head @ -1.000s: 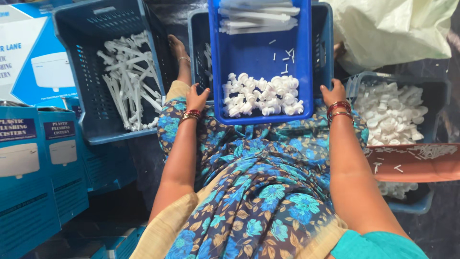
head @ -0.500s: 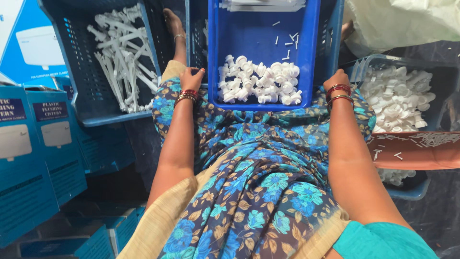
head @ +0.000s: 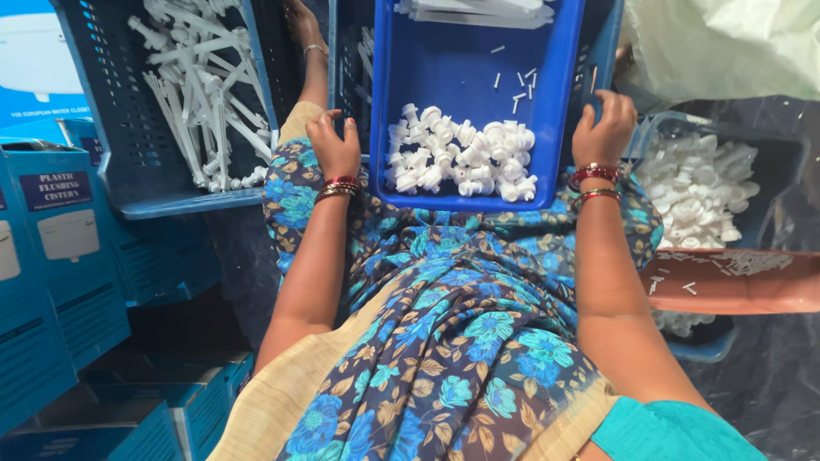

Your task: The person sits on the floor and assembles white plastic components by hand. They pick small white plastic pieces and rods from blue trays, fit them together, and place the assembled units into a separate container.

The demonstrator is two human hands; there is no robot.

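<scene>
A blue plastic tray (head: 465,60) rests on my lap, on flowered blue cloth. A heap of small white plastic fittings (head: 461,160) lies at its near end. A few thin white pins are scattered mid-tray, and long white pieces (head: 478,10) lie at its far end. My left hand (head: 335,147), fingers curled, presses against the tray's left wall by my knee. My right hand (head: 605,128) grips the tray's right rim. Both wrists wear red bangles.
A dark blue crate (head: 128,171) of long white plastic rods (head: 201,94) stands at the left, blue cartons (head: 60,256) beside it. On the right, a bin of white caps (head: 696,201) sits behind a reddish-brown tray (head: 752,286). A bare foot (head: 306,34) lies between the crates.
The view has drawn closer and tilted down. Both hands stay at the tray's sides, and the tray sits in about the same place on my lap.
</scene>
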